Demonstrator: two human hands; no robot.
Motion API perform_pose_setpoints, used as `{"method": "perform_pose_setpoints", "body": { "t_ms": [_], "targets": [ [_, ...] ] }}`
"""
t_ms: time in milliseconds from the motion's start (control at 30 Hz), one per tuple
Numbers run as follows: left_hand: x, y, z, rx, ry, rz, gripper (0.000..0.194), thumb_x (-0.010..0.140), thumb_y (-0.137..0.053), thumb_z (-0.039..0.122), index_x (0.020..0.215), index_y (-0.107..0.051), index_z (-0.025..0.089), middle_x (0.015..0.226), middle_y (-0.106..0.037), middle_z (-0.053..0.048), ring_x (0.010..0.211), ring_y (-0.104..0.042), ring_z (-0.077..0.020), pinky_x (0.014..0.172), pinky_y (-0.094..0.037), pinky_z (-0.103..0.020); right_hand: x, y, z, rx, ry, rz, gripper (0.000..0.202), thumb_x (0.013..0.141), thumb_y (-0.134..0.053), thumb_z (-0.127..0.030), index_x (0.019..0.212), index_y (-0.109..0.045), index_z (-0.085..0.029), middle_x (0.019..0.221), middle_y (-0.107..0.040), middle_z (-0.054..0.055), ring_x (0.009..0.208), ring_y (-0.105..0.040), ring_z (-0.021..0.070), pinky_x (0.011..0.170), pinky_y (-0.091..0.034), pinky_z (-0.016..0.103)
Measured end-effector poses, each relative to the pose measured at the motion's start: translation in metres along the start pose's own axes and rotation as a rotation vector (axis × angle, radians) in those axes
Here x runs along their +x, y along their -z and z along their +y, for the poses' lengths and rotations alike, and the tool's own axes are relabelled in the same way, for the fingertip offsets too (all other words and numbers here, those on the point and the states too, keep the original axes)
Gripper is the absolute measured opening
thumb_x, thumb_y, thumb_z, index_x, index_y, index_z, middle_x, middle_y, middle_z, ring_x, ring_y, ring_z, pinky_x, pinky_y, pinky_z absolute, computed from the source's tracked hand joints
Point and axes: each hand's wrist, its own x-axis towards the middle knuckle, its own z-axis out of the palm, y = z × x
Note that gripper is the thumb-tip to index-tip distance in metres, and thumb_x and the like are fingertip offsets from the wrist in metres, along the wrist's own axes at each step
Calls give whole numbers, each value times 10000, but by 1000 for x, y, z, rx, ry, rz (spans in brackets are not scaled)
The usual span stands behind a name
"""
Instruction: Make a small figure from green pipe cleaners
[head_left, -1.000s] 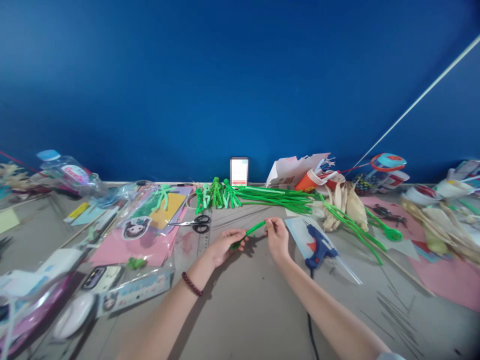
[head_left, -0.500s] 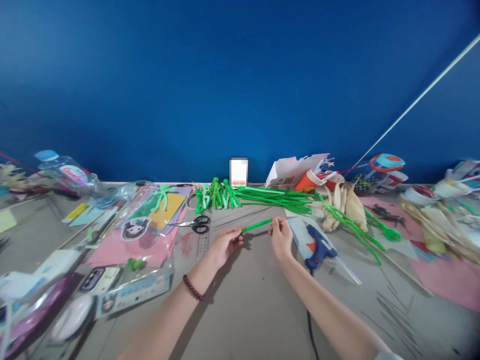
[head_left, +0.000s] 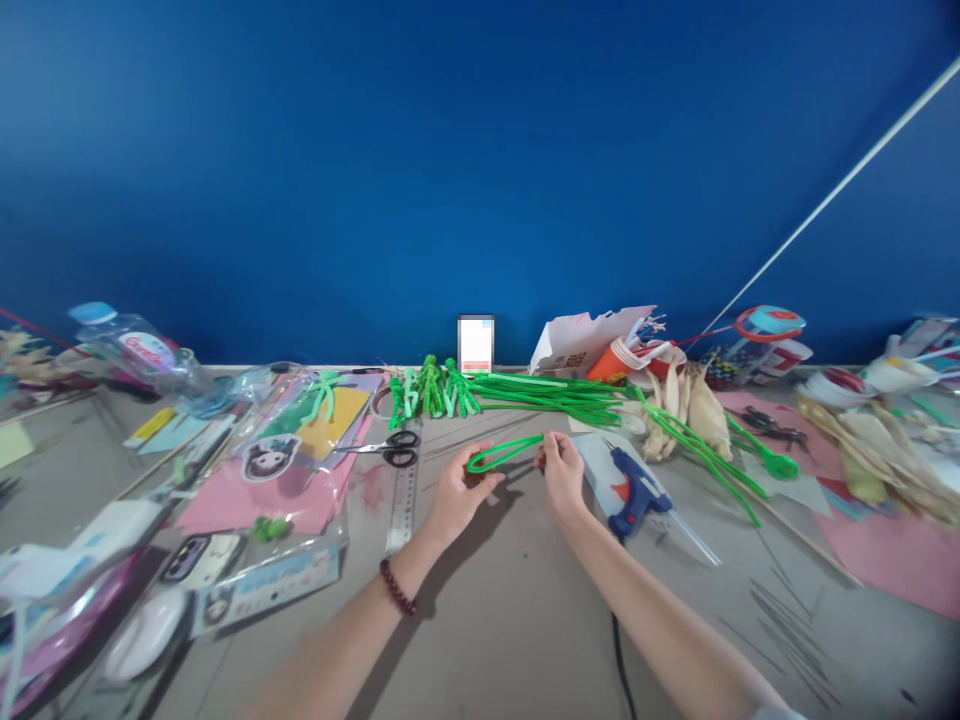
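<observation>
A green pipe cleaner (head_left: 506,452), bent into a narrow loop, spans the gap between my hands. My right hand (head_left: 562,470) pinches its right end between thumb and fingertips. Around the rounded left end, my left hand (head_left: 461,490) has its thumb and fingers apart. Behind them lies a bundle of green pipe cleaners (head_left: 555,398), with small twisted green figures (head_left: 432,388) standing to its left. Black-handled scissors (head_left: 401,449) rest left of my left hand. A blue glue gun (head_left: 637,498) lies right of my right hand.
Pink paper (head_left: 262,490), a plastic bottle (head_left: 139,340) and a white mouse (head_left: 146,635) are on the left. Orange cups (head_left: 613,361), dried husks (head_left: 682,405) and pliers (head_left: 765,425) lie on the right. A black cable (head_left: 619,660) runs toward the front edge.
My left fingers have spread apart, and the pipe cleaner between my hands now shows as an open loop instead of a thin line. My right hand keeps its pinch.
</observation>
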Motion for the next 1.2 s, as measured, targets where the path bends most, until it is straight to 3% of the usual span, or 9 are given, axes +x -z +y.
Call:
{"method": "perform_pose_setpoints", "body": {
  "t_ms": [100,233,333,433,567,700,833,1067,1200],
  "targets": [
    [0,2,1,6,-29,16,371,622,-759,215,980,-667,184,970,-667,-55,862,-614,-158,735,-486,-219,-5,-2,-1,28,-26,-88,370,716,-587,-557,704,-502,-198,492,-459,-57,446,-412,100,467,-320,239],
    [8,7,-1,-244,81,71,496,571,-788,204,1045,-644,179,732,-663,0,618,-581,-106,615,-480,-215,-8,-4,0,90,-91,-179,344,724,-600,-526,705,-499,-198,514,-489,-47,464,-433,98,474,-335,229],
    [13,10,-2,-355,119,105,497,512,-811,178,986,-662,160,708,-664,5,587,-574,-96,579,-467,-205,-8,-5,3,132,-112,-197,353,712,-614,-530,707,-499,-196,521,-493,-46,474,-447,99,479,-347,227],
    [15,14,-2,-198,71,51,433,545,-800,203,955,-673,145,820,-693,-50,713,-626,-145,652,-496,-236,-8,-5,4,116,-93,-198,353,712,-618,-526,707,-509,-191,514,-488,-50,473,-445,96,482,-345,225],
    [11,16,-3,154,-134,-117,335,659,-724,261,970,-670,148,998,-686,-111,909,-634,-217,833,-495,-331,-9,-5,5,57,-52,-162,348,723,-603,-523,689,-523,-185,504,-483,-50,476,-433,97,490,-334,229],
    [6,13,-4,292,-211,-120,403,676,-724,280,1056,-630,185,1101,-656,-98,1026,-607,-232,916,-472,-349,-9,-5,5,46,-58,-179,338,729,-594,-517,693,-530,-188,504,-481,-53,478,-430,99,494,-328,229],
    [2,9,-2,193,-156,-155,339,733,-677,330,1032,-632,177,1030,-678,-84,896,-659,-205,835,-525,-326,-10,-6,4,25,-41,-199,350,724,-594,-529,684,-533,-187,501,-490,-52,471,-429,99,492,-325,230],
    [1,9,4,169,-159,42,330,691,-715,342,967,-673,166,888,-716,-63,655,-663,-160,648,-550,-277,-10,-7,2,70,-83,-212,384,697,-609,-563,695,-528,-187,494,-492,-52,455,-424,95,474,-315,228],
    [1,11,4,208,-197,65,265,677,-727,331,871,-698,153,748,-720,-53,572,-641,-148,598,-525,-256,-9,-6,1,71,-99,-203,390,686,-622,-563,678,-529,-185,498,-495,-47,455,-419,94,468,-309,229]
  ]
}}
